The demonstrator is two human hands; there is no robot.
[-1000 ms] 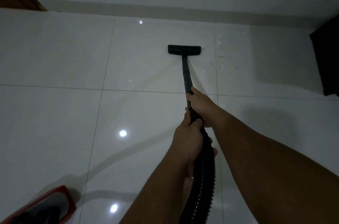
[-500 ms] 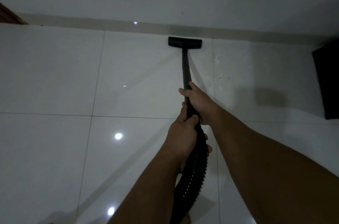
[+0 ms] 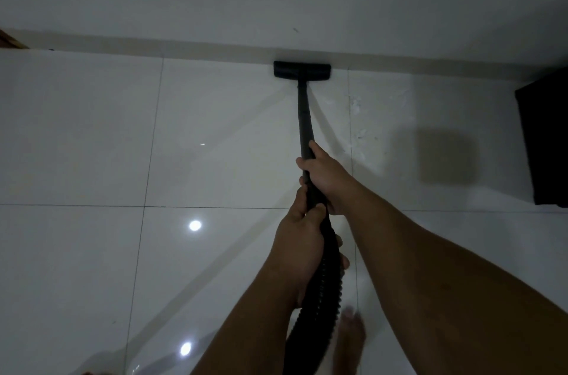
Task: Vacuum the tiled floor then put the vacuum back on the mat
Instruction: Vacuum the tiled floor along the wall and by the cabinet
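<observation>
The tiled floor runs to the wall's skirting, where the one floor head sits against the floor's far edge. One wand joins one ribbed hose. Two hands grip: right hand on the wand, left hand where wand meets hose. Pushing further could jam the head against the skirting. No mat shows.

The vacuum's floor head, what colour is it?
Black. The floor head shows clearly in the head view.
</observation>
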